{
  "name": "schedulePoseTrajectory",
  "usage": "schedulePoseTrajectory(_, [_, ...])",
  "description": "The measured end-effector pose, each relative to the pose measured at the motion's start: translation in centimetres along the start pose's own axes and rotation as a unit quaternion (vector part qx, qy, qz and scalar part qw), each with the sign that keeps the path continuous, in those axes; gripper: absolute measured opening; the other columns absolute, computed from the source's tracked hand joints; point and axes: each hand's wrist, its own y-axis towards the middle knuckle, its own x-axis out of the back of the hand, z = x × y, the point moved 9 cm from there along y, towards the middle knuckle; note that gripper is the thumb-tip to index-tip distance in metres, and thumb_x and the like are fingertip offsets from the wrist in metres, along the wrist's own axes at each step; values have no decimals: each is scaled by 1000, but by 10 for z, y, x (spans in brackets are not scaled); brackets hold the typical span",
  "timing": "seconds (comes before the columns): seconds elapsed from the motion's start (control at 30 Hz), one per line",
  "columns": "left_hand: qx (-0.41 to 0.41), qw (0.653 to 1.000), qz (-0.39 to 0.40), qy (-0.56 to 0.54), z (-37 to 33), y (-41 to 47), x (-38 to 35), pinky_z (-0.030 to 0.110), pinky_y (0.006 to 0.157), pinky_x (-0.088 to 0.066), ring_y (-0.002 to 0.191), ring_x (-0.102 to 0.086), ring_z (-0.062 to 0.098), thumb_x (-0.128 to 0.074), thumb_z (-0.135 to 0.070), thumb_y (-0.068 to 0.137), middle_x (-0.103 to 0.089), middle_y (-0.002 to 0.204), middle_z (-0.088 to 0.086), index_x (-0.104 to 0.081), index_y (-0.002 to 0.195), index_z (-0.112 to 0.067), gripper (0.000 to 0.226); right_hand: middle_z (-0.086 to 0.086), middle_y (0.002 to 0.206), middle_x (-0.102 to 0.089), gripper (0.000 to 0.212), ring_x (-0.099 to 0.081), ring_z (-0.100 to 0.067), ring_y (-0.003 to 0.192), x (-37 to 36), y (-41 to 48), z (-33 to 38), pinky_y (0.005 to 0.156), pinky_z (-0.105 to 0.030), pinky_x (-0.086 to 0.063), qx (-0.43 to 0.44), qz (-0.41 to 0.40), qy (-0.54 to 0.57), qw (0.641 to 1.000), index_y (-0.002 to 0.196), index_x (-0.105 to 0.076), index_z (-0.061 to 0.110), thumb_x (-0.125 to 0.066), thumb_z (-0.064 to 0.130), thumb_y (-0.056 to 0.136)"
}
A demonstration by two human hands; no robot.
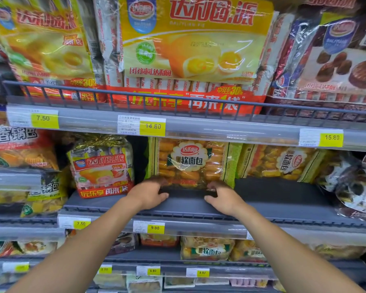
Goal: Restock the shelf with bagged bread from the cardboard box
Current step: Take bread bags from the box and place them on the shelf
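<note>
A clear bag of soft bread [190, 163] with green side bands stands upright at the back of the grey middle shelf [273, 199]. My left hand [150, 193] grips its lower left corner. My right hand [222, 197] grips its lower right corner. On both hands the fingers curl over the bag's bottom edge and the thumbs point inward underneath. A second bread bag of the same kind [283, 163] leans on the shelf just to the right. The cardboard box is out of view.
A red and yellow pie bag [103, 166] stands left of the held bag, with a dark gap between them. Large yellow pie bags [190, 45] fill the upper shelf behind a rail [178, 98]. Dark wrapped packs [353, 187] lie at the far right. More bread bags [207, 248] sit on the shelf below.
</note>
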Motion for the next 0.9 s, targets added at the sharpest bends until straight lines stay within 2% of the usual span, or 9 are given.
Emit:
schedulePoseTrajectory(0.07, [17,1000,0,10,-2,-6,-3,38,96,-51,119,-59,25,-49,-59,93,-63,134,3,-53,138,-25,57,2,145,-54,56,-52,-21,131,2,-8,-1,108,-35,-43,8,0,-9,1000,143,-48,25,-59,47,92])
schedulePoseTrajectory(0.17, [-4,1000,-29,13,-21,-19,-2,40,105,-46,131,-52,26,-52,-53,96,-56,144,1,-48,144,-27,55,-1,143,-55,56,-51,-24,131,8,-23,-4,108,-41,-44,12,-12,-15,1000,143,-48,25,-58,48,92])
schedulePoseTrajectory(0.3, [-32,996,-48,61,-61,-36,-10,42,106,-41,133,-45,29,-48,-52,98,-52,142,6,-40,150,-28,58,0,145,-45,53,-38,-25,138,19,-54,-10,111,-45,-38,33,-50,-28,998,143,-46,28,-56,46,94])
schedulePoseTrajectory(0.47, [-102,984,-129,66,-129,-57,-24,46,123,-21,151,-20,28,-45,-53,99,-30,162,1,-33,154,-29,62,6,154,-36,49,-29,-17,145,36,-104,-35,116,-42,-29,69,-133,-47,988,143,-46,30,-55,40,96])
schedulePoseTrajectory(0.57, [-149,972,-169,71,-171,-69,-44,48,125,-14,156,-8,24,-48,-51,98,-22,166,0,-33,155,-30,62,5,155,-37,49,-29,-17,145,44,-137,-62,116,-42,-27,76,-174,-49,981,142,-48,29,-57,35,94])
schedulePoseTrajectory(0.73, [-210,959,-171,80,-237,-91,-101,51,124,-19,155,-14,27,-59,-40,94,-27,164,2,-43,149,-30,58,1,147,-45,49,-40,-21,138,44,-191,-131,112,-45,-36,60,-209,-53,975,135,-55,24,-58,32,87])
schedulePoseTrajectory(0.83, [-231,960,-142,71,-271,-100,-152,53,121,-26,152,-24,30,-64,-35,89,-37,159,5,-51,143,-27,56,1,140,-51,47,-45,-21,132,30,-223,-186,109,-43,-38,33,-210,-41,976,130,-59,24,-62,32,84])
schedulePoseTrajectory(0.9, [-226,965,-112,63,-280,-104,-183,54,120,-28,151,-27,30,-66,-35,86,-39,158,5,-53,142,-27,58,-1,138,-52,48,-46,-22,130,14,-242,-215,108,-44,-39,12,-192,-33,981,130,-60,23,-57,37,84])
